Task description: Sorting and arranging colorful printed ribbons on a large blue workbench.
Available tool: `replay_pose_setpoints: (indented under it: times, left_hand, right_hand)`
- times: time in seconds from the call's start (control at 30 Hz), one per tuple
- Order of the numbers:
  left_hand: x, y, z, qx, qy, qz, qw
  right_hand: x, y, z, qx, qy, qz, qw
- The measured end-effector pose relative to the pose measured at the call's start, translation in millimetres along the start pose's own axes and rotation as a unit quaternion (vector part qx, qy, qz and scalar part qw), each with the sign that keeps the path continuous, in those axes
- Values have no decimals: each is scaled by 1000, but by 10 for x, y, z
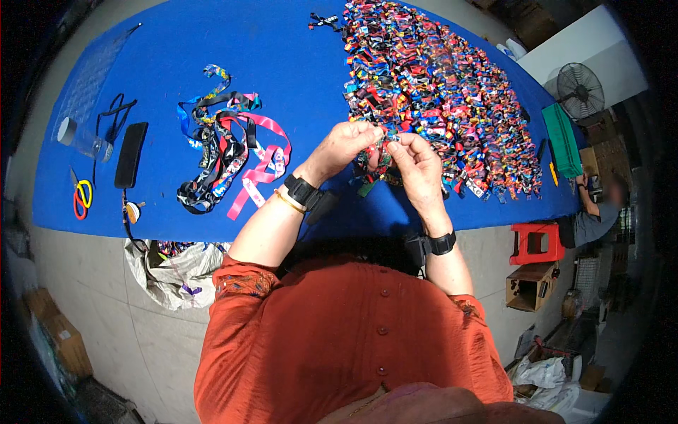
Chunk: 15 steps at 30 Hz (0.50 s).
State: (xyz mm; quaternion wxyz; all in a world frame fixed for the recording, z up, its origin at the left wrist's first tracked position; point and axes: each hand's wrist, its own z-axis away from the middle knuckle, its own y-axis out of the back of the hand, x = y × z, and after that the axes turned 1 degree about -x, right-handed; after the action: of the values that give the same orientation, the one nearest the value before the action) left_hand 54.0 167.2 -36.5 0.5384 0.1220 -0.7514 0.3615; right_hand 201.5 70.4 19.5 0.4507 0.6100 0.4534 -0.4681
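My left hand (346, 147) and my right hand (419, 172) come together at the near edge of the blue-covered table (282, 49). Both pinch a dark, multicoloured patterned ribbon strap (382, 160), which bends into a loop between them. Its exact ends are too small to make out. Just beyond my hands spreads a broad heap of short looped ribbon straps (438, 99) in mixed colours, lying in rows. To my left lies a loose tangle of long ribbons (219, 159), black-patterned, pink and blue.
At the table's left are scissors (82, 198), a black pad (131, 154) and a clear bottle (88, 143). A white sack (169, 279) sits below. On the right are a green crate (561, 141), a fan (580, 90), a red stool (538, 244) and another person (599, 215).
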Motion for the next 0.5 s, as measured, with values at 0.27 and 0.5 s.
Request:
replay_pose_setpoints:
  times: [0.27,0.5]
  left_hand:
    - [142,-142,74,14,38,-88,995]
    - [188,-297,114,8,28,-97,995]
  right_hand:
    - [-128,-56,102,-3,23,146,989]
    - [-97,56,199,-14,48,31,998]
